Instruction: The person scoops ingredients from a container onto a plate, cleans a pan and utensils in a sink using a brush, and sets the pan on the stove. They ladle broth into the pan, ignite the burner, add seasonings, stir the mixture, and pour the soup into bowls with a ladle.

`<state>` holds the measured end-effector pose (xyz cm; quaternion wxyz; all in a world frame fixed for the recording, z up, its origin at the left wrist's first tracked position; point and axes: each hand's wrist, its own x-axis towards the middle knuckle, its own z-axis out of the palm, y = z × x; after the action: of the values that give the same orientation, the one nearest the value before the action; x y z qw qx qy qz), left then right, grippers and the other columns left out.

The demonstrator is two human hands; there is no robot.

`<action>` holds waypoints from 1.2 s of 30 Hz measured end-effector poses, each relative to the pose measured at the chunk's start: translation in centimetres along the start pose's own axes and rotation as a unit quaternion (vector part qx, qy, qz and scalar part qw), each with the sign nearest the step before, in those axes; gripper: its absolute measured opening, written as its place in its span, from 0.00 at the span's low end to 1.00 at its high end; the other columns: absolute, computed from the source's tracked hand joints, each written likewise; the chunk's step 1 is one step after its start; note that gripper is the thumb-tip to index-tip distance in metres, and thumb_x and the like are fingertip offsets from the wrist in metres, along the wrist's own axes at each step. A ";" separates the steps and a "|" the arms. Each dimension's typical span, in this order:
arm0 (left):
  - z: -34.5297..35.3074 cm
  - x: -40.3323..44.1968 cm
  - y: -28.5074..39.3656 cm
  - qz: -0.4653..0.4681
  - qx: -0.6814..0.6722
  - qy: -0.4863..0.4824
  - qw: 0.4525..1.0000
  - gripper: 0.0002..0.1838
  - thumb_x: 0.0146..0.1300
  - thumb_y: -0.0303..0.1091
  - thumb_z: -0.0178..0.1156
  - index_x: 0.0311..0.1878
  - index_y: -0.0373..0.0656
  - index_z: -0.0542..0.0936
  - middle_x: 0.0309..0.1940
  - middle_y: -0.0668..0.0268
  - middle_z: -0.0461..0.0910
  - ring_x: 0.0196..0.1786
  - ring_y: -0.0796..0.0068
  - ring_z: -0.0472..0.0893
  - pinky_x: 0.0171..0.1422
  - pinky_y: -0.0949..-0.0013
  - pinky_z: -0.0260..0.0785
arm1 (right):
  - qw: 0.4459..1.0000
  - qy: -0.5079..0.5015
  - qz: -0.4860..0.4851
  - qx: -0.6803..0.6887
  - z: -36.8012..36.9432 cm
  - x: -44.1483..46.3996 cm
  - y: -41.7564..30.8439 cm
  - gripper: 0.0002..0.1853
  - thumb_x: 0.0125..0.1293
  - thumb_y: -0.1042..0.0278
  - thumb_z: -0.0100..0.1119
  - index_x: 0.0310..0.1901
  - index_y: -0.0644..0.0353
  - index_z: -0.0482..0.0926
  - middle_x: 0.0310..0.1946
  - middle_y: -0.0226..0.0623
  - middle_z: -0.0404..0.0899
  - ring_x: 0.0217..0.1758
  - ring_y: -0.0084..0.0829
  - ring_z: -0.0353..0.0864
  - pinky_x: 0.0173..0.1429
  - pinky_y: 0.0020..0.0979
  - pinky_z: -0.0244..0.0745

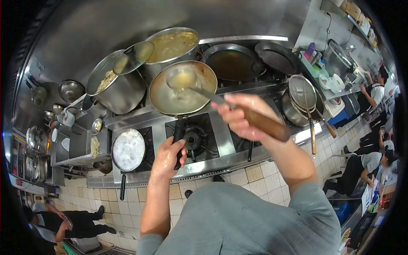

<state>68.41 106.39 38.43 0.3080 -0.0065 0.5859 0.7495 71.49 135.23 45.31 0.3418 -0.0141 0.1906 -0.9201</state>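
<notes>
My left hand (167, 158) is wrapped round the black handle of a frying pan (160, 97), which is raised above the stove with a thin layer of liquid in it. My right hand (245, 114) grips the brown wooden handle of a ladle (182, 79). The ladle's bowl is over the pan and has yellowish liquid in it; I cannot tell whether it touches the pan. Beneath the pan's handle a gas burner (192, 140) stands uncovered. To the left, another pan (128, 149) full of white foam sits on the stove.
Behind the pan stand two tall pots (123, 95) (172, 57), with a round strainer (135, 57) across them. Dark wide pans (231, 61) (277, 57) are at the back right. Strainers (302, 92) rest on a pot at right. Other people (78, 221) (361, 165) are on both sides.
</notes>
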 end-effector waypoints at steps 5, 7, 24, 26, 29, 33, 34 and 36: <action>-0.8 -0.2 -1.1 -0.012 0.016 0.015 1.000 0.07 0.71 0.31 0.56 0.42 0.37 0.71 0.24 0.66 0.73 0.18 0.78 0.69 0.21 0.71 0.63 | 0.929 0.213 -0.078 -0.291 0.4 -2.6 4.6 0.14 0.73 0.62 0.58 0.52 0.63 0.76 0.30 0.27 0.72 0.23 0.16 0.68 0.22 0.20 0.59; -1.1 -0.3 -1.3 -0.009 0.010 0.017 1.000 0.07 0.71 0.30 0.56 0.44 0.36 0.71 0.24 0.66 0.73 0.18 0.78 0.68 0.20 0.71 0.62 | 0.896 0.227 -0.051 -0.379 -0.9 -3.4 4.8 0.18 0.72 0.66 0.57 0.58 0.65 0.73 0.31 0.29 0.74 0.23 0.18 0.73 0.23 0.21 0.65; -1.9 0.2 -0.9 0.008 0.033 0.033 0.999 0.07 0.70 0.32 0.57 0.40 0.38 0.72 0.25 0.68 0.74 0.20 0.79 0.70 0.23 0.71 0.63 | 0.486 0.272 -0.194 -0.808 -0.9 14.6 -12.8 0.12 0.59 0.76 0.58 0.44 0.70 0.81 0.28 0.45 0.82 0.28 0.31 0.83 0.32 0.37 0.76; -1.6 0.2 -0.7 0.013 0.039 0.040 0.998 0.07 0.70 0.31 0.57 0.40 0.39 0.72 0.24 0.69 0.74 0.20 0.79 0.70 0.23 0.71 0.62 | 0.494 0.289 -0.206 -0.794 -3.4 19.2 -14.8 0.04 0.59 0.77 0.60 0.35 0.68 0.81 0.27 0.45 0.81 0.31 0.33 0.84 0.32 0.38 0.76; -1.7 0.4 -0.8 -0.005 0.008 0.023 1.000 0.07 0.71 0.30 0.56 0.38 0.40 0.70 0.23 0.68 0.73 0.19 0.78 0.71 0.20 0.70 0.64 | 0.740 0.296 -0.145 -0.586 -2.5 21.8 -15.5 0.07 0.63 0.73 0.63 0.38 0.67 0.78 0.26 0.39 0.80 0.24 0.27 0.79 0.28 0.30 0.73; -1.4 0.3 -0.6 -0.004 0.010 0.024 1.000 0.07 0.70 0.31 0.56 0.39 0.40 0.70 0.24 0.69 0.73 0.19 0.78 0.72 0.20 0.71 0.64 | 0.947 0.225 -0.168 -0.159 -1.6 23.5 -16.1 0.06 0.64 0.75 0.59 0.35 0.62 0.71 0.27 0.37 0.77 0.24 0.28 0.78 0.26 0.23 0.73; -1.5 0.4 -0.7 0.000 0.011 0.022 1.000 0.06 0.70 0.31 0.56 0.39 0.40 0.70 0.24 0.69 0.73 0.19 0.79 0.72 0.20 0.71 0.64 | 0.946 0.224 -0.169 -0.160 -1.5 23.8 -16.6 0.06 0.64 0.75 0.59 0.35 0.62 0.71 0.27 0.37 0.77 0.24 0.28 0.78 0.26 0.23 0.73; -1.5 0.4 -0.8 0.004 0.014 0.020 1.000 0.06 0.70 0.30 0.56 0.39 0.40 0.71 0.24 0.69 0.73 0.19 0.79 0.72 0.20 0.71 0.64 | 0.979 0.137 -0.151 -0.029 -0.5 23.6 -16.6 0.06 0.67 0.72 0.54 0.31 0.56 0.70 0.22 0.29 0.72 0.26 0.26 0.79 0.28 0.26 0.74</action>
<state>67.94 105.32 37.13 0.2936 -0.0152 0.6022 0.7423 43.01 131.94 48.37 0.1691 0.0740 0.2577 -0.9484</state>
